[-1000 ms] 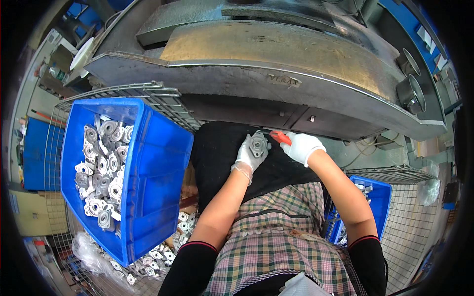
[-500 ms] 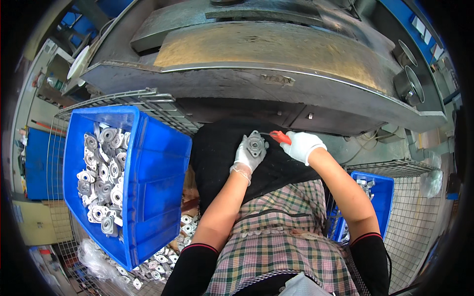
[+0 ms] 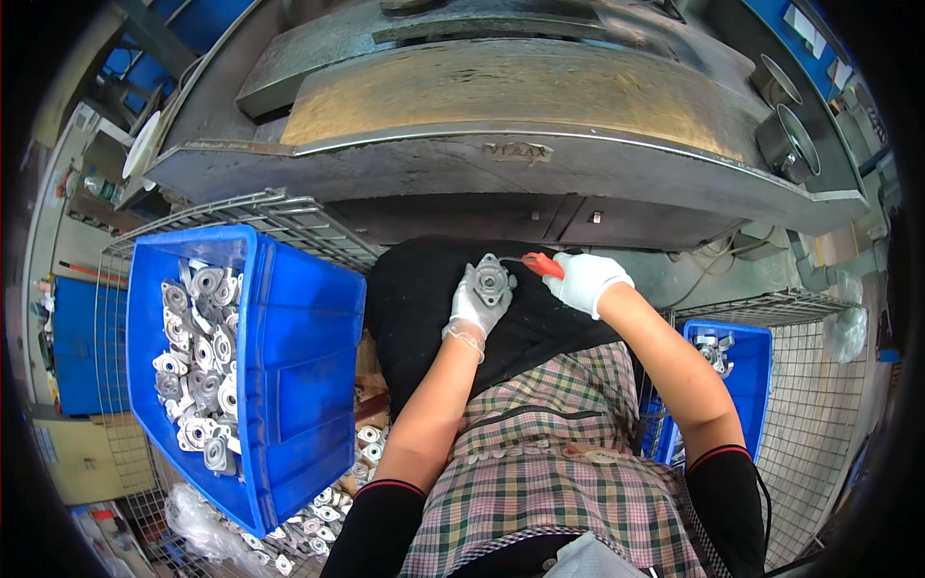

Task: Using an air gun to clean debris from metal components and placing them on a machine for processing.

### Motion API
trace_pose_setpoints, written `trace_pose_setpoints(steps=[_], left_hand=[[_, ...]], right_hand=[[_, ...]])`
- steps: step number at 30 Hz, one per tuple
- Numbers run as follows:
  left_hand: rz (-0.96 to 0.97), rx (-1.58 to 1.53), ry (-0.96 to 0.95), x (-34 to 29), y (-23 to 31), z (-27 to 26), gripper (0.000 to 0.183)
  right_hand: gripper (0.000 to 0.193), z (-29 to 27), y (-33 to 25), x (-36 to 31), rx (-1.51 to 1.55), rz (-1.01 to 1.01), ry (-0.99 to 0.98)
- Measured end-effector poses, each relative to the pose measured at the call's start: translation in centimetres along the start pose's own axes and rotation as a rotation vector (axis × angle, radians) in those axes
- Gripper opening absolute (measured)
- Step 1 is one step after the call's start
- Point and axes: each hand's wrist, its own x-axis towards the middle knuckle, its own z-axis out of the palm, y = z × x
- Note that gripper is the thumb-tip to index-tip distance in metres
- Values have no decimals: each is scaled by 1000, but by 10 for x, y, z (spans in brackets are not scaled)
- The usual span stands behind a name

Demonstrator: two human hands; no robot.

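A grey cast metal flange part (image 3: 490, 280) rests in my gloved left hand (image 3: 474, 306), its round face with the centre hole turned up. My right hand (image 3: 588, 285), also in a white glove, is closed around the red handle (image 3: 544, 265) of a tool with a thin metal shaft. That shaft points left toward the upper right edge of the casting; whether its tip touches the metal is too small to tell. Both hands are above the black cloth (image 3: 414, 279) over my lap.
To the left, a tilted blue bin (image 3: 308, 356) holds several similar castings (image 3: 204, 356). More loose castings (image 3: 323, 520) lie below it in a wire cage. A smaller blue bin (image 3: 756, 376) stands at right. Ahead runs a metal workbench (image 3: 520, 159) with metal cups (image 3: 788, 144).
The whole view has shifted slightly. My hands keep nearly the same pose, with the flange part in the left and the red-handled tool close beside it.
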Motion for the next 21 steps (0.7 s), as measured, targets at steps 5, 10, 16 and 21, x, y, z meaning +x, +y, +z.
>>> trace_pose_setpoints(steps=[5, 10, 16, 21], left_hand=[[-6, -2, 29, 2, -1, 0, 43], [-25, -14, 33, 4, 0, -6, 44], [-22, 20, 9, 4, 1, -7, 44], [-13, -15, 14, 1, -2, -2, 44]], right_hand=[[38, 1, 4, -3, 4, 1, 13], [38, 2, 4, -3, 5, 4, 3], [38, 2, 3, -5, 4, -5, 27], [38, 6, 5, -2, 4, -10, 19]])
